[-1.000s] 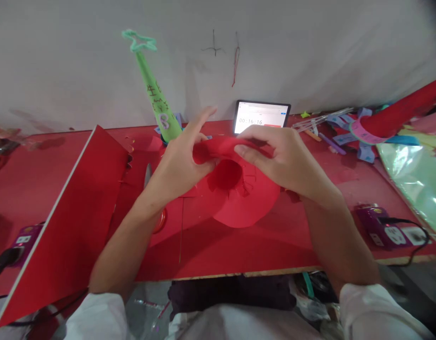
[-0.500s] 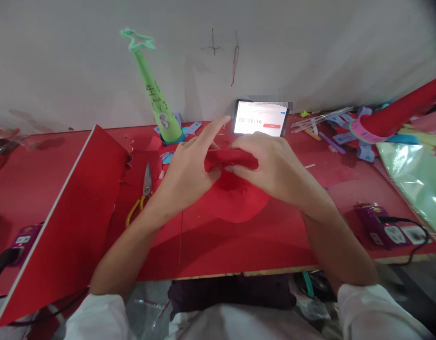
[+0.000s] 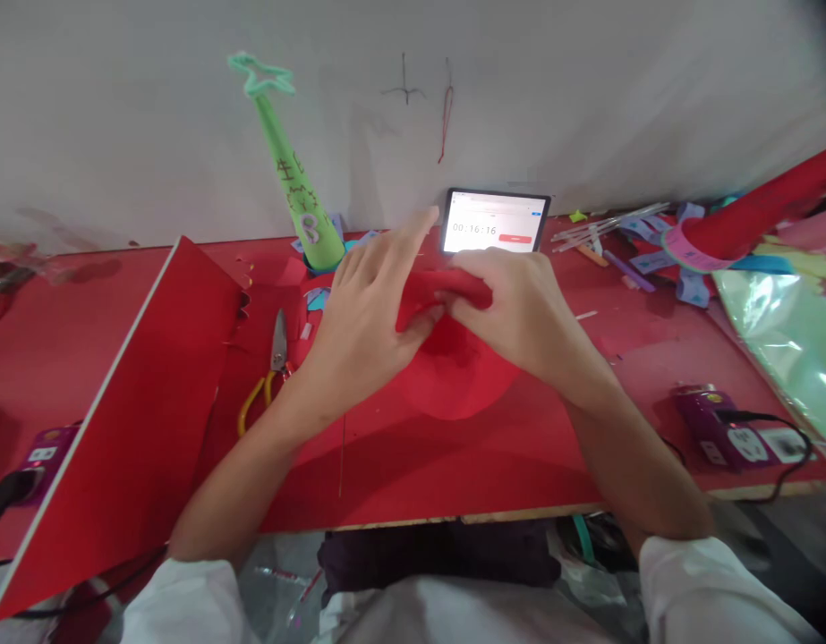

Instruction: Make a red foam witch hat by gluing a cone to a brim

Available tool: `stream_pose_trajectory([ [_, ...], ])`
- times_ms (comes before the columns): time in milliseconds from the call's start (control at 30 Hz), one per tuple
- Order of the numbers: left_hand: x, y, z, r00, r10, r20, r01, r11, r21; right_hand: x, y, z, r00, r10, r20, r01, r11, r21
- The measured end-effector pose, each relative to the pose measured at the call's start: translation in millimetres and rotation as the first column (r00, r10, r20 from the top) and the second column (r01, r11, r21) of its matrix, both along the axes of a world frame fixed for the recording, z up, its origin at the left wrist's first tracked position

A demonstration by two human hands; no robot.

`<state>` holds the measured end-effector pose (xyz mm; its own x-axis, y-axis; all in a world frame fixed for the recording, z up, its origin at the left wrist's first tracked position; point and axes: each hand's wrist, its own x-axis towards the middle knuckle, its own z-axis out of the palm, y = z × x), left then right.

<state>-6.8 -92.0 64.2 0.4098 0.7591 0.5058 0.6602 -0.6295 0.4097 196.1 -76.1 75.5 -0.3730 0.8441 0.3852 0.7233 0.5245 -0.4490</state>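
Over the middle of the red table, both hands grip a curled red sheet [image 3: 461, 385], its round lower edge facing me. My left hand [image 3: 369, 322] pinches the rolled upper part from the left, thumb inside, index finger stretched upward. On the other side, my right hand [image 3: 516, 313] is closed around the same rolled edge, its thumb close to the left thumb. The inner fold between the thumbs is partly hidden. Scissors with yellow handles [image 3: 255, 402] lie left of my left forearm.
A green cone [image 3: 309, 219] with a star top stands behind. A lit tablet [image 3: 497, 224] leans on the wall. A red board [image 3: 137, 411] rises at left. Purple power sockets [image 3: 725, 427], a red cone [image 3: 768, 210] and clear film [image 3: 781, 331] are at right.
Both hands and the red sheet have shifted slightly right. The left hand has tilted, and its thumb is now closer to the right thumb.
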Motion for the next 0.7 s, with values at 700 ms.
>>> stream_pose_trajectory([
  [700,-16,15,2.9,0.988,0.037,0.148,-0.005,0.978,-0.210,10,5,3.6,0.981,0.125,-0.149,-0.135,0.989,-0.055],
])
